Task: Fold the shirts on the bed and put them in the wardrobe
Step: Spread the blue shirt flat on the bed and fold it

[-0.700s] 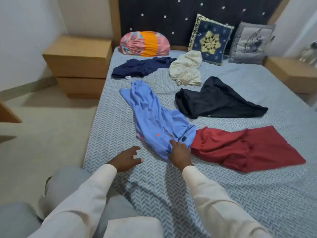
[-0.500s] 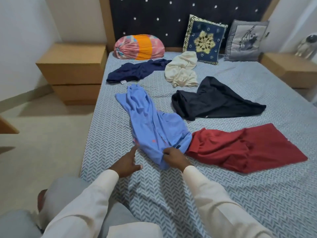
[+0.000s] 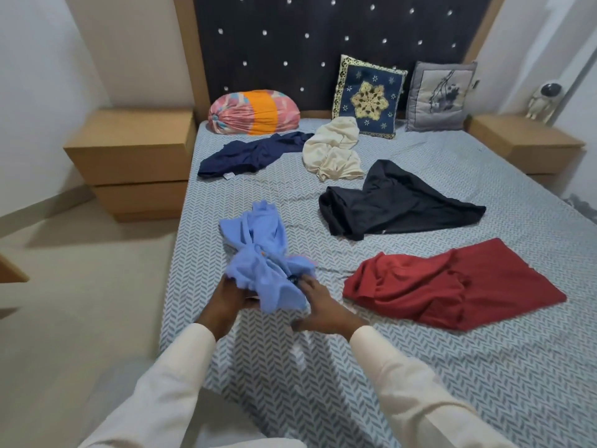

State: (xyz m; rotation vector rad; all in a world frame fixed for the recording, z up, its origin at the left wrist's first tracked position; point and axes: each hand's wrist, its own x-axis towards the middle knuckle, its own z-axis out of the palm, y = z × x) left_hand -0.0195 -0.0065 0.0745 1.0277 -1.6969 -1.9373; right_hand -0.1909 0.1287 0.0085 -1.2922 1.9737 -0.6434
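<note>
The blue shirt is bunched up near the left edge of the bed, close to the person. Its near end is gathered in 2 hands and its far end lies on the sheet. The left hand grips the near left side, with cloth hanging over the fingers. The right hand holds the near right side, with its fingers curled into the cloth.

4 more shirts lie loose on the bed. The red shirt is to the right of the blue one and does not touch it. The black shirt is past the red one, in the middle of the bed. The cream shirt and the dark blue shirt touch each other near the top edge.

3 pillows sit along the top edge by the headboard. 1 wooden side table stands at each top corner.
</note>
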